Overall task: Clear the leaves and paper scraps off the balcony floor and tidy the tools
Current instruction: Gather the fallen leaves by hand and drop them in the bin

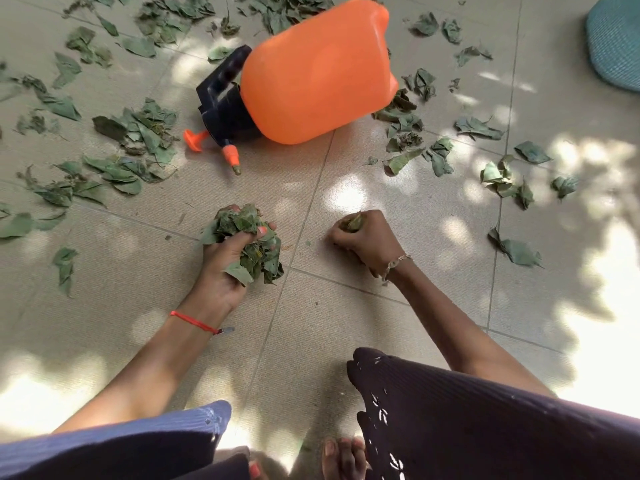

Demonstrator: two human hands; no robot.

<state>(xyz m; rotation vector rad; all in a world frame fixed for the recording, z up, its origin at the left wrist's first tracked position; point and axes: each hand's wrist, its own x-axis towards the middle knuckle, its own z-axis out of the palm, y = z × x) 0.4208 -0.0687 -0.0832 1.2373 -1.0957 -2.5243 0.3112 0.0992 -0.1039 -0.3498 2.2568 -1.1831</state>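
My left hand [221, 268] grips a thick bunch of green leaves [254, 247] just above the tiled floor. To its right, my right hand [363, 242] is curled into a fist low on the tiles, pinching a small leaf [353, 223] that pokes out by the thumb. Several loose leaves [138, 133] lie scattered over the floor to the left, far side and right. An orange pump sprayer [311, 71] lies on its side beyond my hands, its black head and orange nozzle [231, 157] pointing toward me.
A teal woven mat [616, 46] shows at the top right corner. The beige floor tiles [311, 323] are dappled with sun patches. My knees in dark cloth [485, 420] and my toes [343, 455] fill the bottom edge.
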